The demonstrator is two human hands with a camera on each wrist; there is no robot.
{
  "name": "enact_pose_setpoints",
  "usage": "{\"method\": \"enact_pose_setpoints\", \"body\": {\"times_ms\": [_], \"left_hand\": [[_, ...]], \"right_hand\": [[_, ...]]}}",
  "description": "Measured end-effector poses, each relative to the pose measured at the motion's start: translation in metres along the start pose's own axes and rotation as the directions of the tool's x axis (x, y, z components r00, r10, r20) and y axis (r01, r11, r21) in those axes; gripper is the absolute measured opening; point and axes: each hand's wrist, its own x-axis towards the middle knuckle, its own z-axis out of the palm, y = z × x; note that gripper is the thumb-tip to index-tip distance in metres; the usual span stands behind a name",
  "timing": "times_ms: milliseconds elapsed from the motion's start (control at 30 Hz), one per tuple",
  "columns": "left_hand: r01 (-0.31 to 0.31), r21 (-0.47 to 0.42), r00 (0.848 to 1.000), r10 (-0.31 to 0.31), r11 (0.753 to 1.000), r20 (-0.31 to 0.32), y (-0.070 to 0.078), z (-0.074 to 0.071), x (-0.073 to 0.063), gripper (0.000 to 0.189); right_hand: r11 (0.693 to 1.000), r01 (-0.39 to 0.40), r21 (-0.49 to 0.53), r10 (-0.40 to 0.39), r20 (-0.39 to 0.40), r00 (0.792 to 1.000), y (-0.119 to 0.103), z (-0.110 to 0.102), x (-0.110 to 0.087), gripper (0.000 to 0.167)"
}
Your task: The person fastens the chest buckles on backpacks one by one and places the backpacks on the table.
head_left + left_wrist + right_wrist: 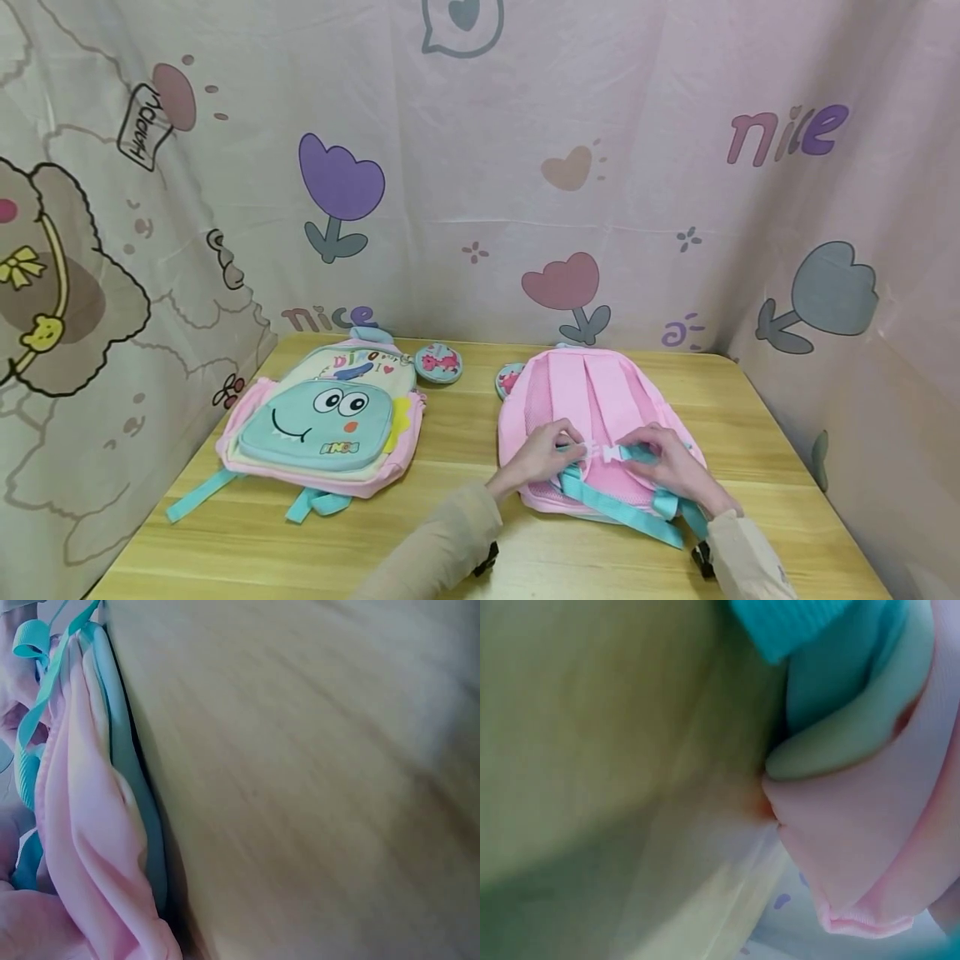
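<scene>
A pink backpack lies on its front, shoulder straps up, in the right half of the head view. Over its back my left hand pinches one white buckle half on a teal strap. Facing it, my right hand pinches the pronged white buckle half, also on teal webbing. A small gap seems to separate the halves. One teal strap end hangs past the bag's lower edge. The left wrist view shows the bag's pink side; the right wrist view shows another pink side panel.
A second backpack with a cartoon face lies face up at the left, its teal strap ends on the wooden table. Round charms hang from both bags. A printed curtain stands behind the table.
</scene>
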Motion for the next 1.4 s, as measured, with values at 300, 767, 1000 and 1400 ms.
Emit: {"method": "enact_pose_setpoints", "body": {"times_ms": [300,767,1000,1400], "left_hand": [[-0.011,0.04,0.999,0.013,0.999,-0.038,0.003,0.002,-0.001,0.012],[-0.028,0.016,0.999,0.029,0.999,-0.029,0.001,0.002,0.0,0.013],[-0.036,0.034,0.999,0.036,0.999,0.019,0.001,0.0,-0.002,0.02],[-0.044,0.055,0.996,0.039,0.998,0.076,0.0,-0.001,0.0,0.026]], "right_hand": [[0.997,0.038,0.065,-0.037,-0.018,0.999,0.0,0.003,-0.001,0.029],[0.997,0.049,0.053,-0.047,-0.043,0.998,-0.001,0.006,-0.002,0.03],[1.0,0.027,-0.001,-0.027,-0.057,0.998,-0.007,0.004,-0.001,0.03],[0.993,-0.046,-0.108,0.039,-0.07,0.997,-0.013,0.005,0.001,0.03]]}}
